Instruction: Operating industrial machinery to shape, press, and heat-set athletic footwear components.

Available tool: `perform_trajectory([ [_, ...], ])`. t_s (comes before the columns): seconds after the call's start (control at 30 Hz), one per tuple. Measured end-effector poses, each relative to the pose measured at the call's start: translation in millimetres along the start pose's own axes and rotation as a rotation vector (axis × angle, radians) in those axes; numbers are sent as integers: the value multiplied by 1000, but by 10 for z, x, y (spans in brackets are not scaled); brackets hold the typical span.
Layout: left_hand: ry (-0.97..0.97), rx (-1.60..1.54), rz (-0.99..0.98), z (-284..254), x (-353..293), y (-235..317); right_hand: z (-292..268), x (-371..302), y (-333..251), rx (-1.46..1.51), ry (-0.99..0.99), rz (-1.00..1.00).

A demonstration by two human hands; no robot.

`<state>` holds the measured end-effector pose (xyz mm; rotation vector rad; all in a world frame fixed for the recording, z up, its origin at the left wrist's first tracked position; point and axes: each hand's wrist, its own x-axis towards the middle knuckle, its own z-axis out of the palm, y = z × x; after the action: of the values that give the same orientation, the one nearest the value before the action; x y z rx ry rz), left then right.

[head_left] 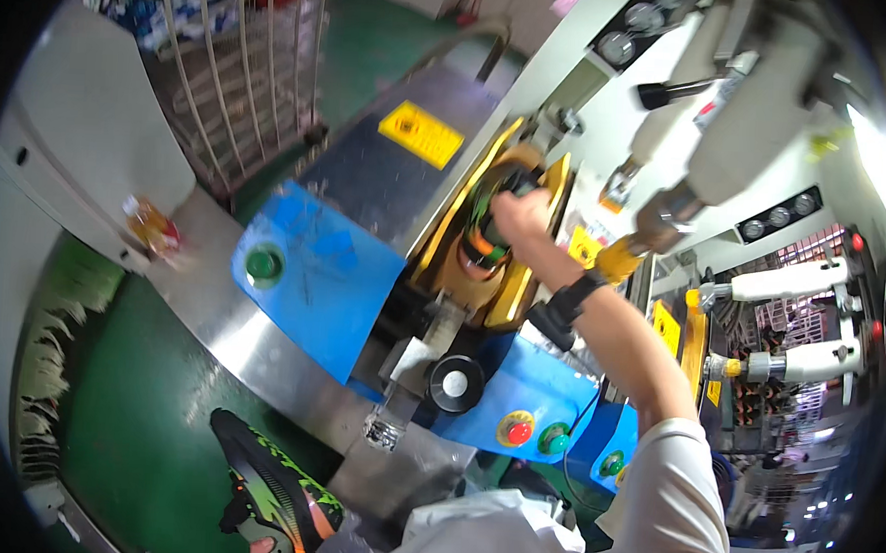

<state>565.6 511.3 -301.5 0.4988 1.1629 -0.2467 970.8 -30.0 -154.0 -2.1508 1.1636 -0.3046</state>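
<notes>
My right hand [521, 219] reaches into the machine with its fingers closed around the dark upper part of a black, green and orange sports shoe [482, 249]. That shoe sits in a tan cradle [463, 281] between two yellow side pads [513, 298]. A black band circles my right wrist. Low in the picture, my left hand [262, 551] shows only a thumb, pressed on a second black shoe [276, 493] with green specks and an orange patch. The remaining fingers are hidden beneath it.
Blue panels [313, 275] carry green buttons [264, 265] and a red button [518, 433]. A black round knob [454, 383] projects below the cradle. White press arms [757, 118] hang above right. A wire rack [238, 76] stands far left, with a small bottle [153, 227] on the ledge.
</notes>
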Motion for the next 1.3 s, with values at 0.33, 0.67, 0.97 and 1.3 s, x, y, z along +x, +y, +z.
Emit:
perform_trajectory([
  [0.33,-491,-27,350,1388,-1184,-225,-1643,-2203,908,-247,-418,-970],
  [0.67,-458,80,371,901,-1256,-1011,-1965,-2941,2298,-340,-274,-930],
  [0.97,-375,-39,399,-118,-2016,-1639,-1677,-3951,3274,359,-1171,-688],
  [1.3,611,614,984,-1741,-1258,-1472,-1413,-4339,3013,318,-1188,-654],
])
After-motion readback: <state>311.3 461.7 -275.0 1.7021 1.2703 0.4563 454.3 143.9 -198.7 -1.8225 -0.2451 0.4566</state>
